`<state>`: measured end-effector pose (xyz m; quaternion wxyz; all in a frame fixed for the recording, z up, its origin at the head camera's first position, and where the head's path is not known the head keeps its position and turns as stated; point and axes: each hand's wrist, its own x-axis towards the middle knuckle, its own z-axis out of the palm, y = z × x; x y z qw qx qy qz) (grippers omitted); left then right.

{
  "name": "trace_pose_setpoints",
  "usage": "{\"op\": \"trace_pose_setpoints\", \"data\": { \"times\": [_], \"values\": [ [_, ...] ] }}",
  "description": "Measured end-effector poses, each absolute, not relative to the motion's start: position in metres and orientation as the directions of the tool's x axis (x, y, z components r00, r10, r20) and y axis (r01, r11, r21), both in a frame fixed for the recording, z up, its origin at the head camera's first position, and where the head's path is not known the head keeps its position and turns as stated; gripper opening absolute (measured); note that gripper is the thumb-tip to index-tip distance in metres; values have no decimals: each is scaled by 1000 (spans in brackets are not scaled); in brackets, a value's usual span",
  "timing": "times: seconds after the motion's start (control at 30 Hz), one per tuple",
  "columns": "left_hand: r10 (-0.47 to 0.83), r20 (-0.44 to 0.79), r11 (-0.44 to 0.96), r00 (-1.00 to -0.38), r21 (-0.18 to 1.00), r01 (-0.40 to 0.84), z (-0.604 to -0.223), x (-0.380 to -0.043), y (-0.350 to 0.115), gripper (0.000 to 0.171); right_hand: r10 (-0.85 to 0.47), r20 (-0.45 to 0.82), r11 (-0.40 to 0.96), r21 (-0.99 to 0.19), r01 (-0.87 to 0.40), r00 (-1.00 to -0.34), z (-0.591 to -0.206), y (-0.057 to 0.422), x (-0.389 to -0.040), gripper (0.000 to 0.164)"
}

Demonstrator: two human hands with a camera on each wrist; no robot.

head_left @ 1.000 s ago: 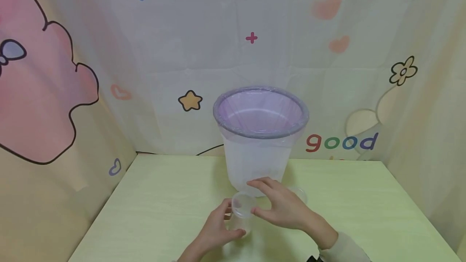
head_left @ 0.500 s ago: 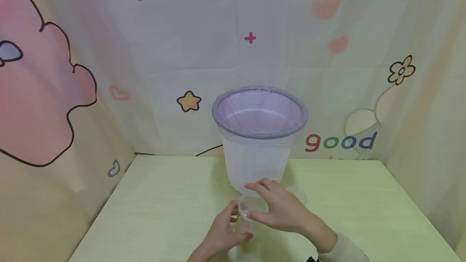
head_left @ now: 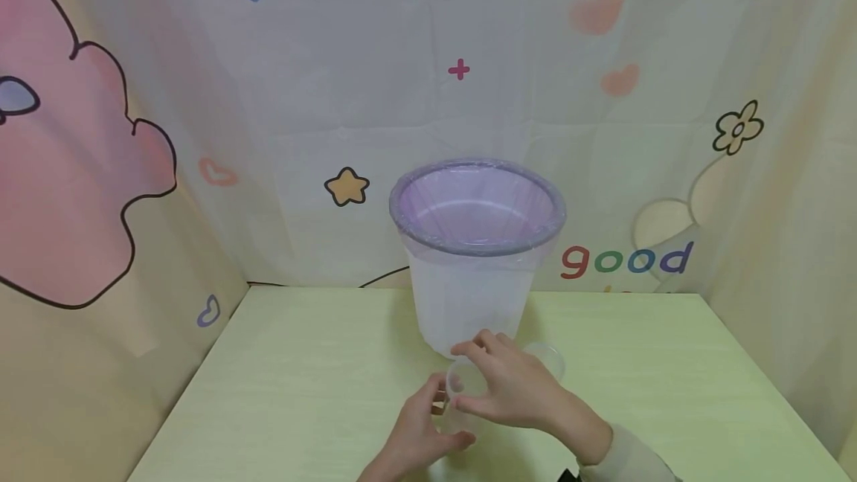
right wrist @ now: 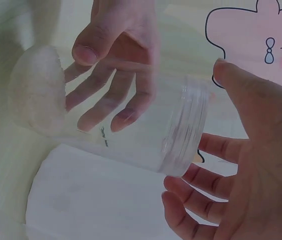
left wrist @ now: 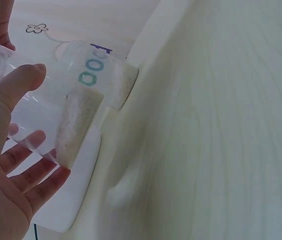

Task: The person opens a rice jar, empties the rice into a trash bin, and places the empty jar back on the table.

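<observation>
Since half a second ago, the clear jar (right wrist: 146, 142) and the left hand (head_left: 425, 426) have shifted slightly to the right in the head view, while the right hand (head_left: 515, 385) has barely moved. It is between the two hands, its lower body inside the curve of the left hand, whose fingers wrap the far side and whose thumb lies along the near side, holding it. At the ridged top end, the right hand's fingers spread wide around the rim without gripping; a gap shows at the thumb, and whether the fingertips touch cannot be told. White material (left wrist: 78, 125) fills the jar's bottom. Just beyond the right hand, a second jar (left wrist: 103, 75) stands on the table (head_left: 301, 378), beside a white bin (head_left: 469, 296) with a purple-lined mouth.
</observation>
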<state>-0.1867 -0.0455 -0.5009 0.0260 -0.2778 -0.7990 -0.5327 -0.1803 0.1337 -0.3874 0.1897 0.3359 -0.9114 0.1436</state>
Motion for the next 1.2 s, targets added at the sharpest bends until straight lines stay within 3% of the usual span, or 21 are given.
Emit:
{"op": "trace_pose_setpoints", "data": {
  "times": [0.87, 1.2],
  "values": [
    [431, 289, 290, -855, 853, 434, -496, -181, -39, 62, -620, 391, 689, -145, -711, -680, -377, 134, -173, 41],
    [432, 285, 298, -856, 851, 433, -498, -180, -40, 66, -667, 389, 638, -142, -757, -635, -377, 135, -171, 39]
  ]
}}
